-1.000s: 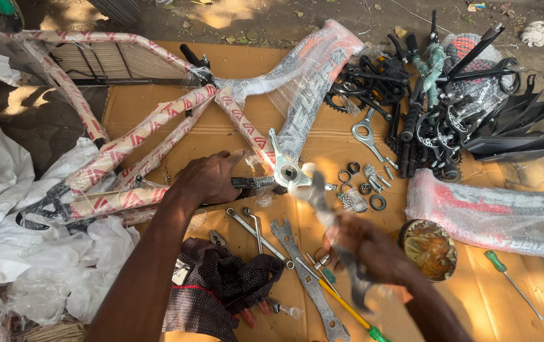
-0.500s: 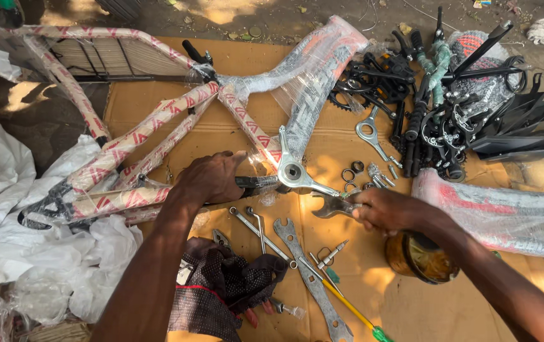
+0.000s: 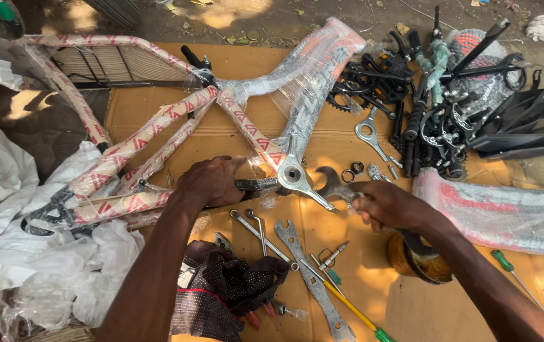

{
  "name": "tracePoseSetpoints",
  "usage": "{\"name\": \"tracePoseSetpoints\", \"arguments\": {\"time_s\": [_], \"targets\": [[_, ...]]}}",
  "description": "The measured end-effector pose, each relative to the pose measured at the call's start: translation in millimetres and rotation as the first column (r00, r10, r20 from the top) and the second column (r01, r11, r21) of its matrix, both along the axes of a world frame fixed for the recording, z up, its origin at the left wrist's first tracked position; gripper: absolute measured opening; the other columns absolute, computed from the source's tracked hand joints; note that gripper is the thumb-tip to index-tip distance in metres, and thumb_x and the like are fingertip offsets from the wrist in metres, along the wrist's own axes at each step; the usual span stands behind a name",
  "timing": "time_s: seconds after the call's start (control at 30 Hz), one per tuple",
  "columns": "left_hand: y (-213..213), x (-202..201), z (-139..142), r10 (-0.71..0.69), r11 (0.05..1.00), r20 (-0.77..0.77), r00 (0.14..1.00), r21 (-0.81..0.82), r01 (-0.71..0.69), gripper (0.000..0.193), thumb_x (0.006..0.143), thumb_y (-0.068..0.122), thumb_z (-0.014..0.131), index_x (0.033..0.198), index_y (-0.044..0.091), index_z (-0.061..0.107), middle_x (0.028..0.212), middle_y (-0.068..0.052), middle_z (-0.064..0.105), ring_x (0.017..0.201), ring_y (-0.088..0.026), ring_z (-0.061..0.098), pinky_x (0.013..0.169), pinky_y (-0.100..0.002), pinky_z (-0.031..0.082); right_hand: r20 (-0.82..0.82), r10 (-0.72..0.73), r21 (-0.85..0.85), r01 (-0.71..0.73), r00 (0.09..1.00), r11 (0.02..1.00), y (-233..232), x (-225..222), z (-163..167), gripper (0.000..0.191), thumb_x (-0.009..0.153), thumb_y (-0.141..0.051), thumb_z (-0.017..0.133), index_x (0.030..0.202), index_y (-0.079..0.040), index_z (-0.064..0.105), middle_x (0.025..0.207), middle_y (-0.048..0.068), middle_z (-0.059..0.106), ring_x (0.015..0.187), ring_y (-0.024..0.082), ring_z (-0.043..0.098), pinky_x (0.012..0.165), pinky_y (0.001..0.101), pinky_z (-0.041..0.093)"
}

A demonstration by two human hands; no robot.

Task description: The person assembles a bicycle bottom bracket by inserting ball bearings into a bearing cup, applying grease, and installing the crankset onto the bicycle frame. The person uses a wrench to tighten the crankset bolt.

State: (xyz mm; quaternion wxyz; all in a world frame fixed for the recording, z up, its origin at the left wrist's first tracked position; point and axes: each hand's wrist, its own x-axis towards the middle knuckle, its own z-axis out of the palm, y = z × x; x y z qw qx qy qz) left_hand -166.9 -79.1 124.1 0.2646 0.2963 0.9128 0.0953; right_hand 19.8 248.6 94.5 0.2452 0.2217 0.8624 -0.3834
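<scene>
— Frame position?
— Wrapped bicycle frame lies on cardboard. Left hand is clenched around its bottom bracket end, just left of the crank spider.
— Right side?
— Right hand grips an open-ended spanner, its head touching the spider's right. Loose spanners lie below the spider; a parts pile lies upper right.

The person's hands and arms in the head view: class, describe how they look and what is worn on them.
Both arms are bare from the frame edge to the fingers: no sleeves, gloves, watch, bracelets or rings show. The left hand and right hand end lean forearms. No markings or bandages are visible.
</scene>
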Motion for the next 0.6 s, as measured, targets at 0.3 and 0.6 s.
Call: {"name": "tracePoseSetpoints", "arguments": {"time_s": [0.3, 0.6], "targets": [[-3.1, -6.0, -20.8, -0.024, 0.99, -0.099, 0.995, 0.137, 0.037, 0.069, 0.073, 0.03, 0.066, 0.141, 0.02, 0.059, 0.126, -0.02, 0.068, 0.117, -0.037, 0.066, 0.105, -0.046, 0.051, 0.095, 0.131, -0.23, -0.107, 0.987, 0.967, -52.7, 39.3, -1.1, 0.022, 0.097, -0.02, 0.058, 0.113, -0.006, 0.062, 0.075, 0.005, 0.067, 0.056, 0.016, 0.063, 0.053, 0.0351, 0.054], [-3.6, -7.8, -25.1, 0.027, 0.994, -0.041, 0.999, 0.103, -0.023, 0.065, 0.075, 0.035, 0.067, 0.138, 0.021, 0.059, 0.132, -0.016, 0.064, 0.121, -0.035, 0.061, 0.106, -0.046, 0.047, -0.029, -0.017, 0.123, 0.021, 0.999, 0.992, -28.3, 30.9, 62.0, 0.056, 0.097, -0.036, 0.065, 0.147, -0.02, 0.048, 0.076, 0.002, 0.067, 0.063, 0.012, 0.062, 0.058, 0.0325, 0.048]]}}
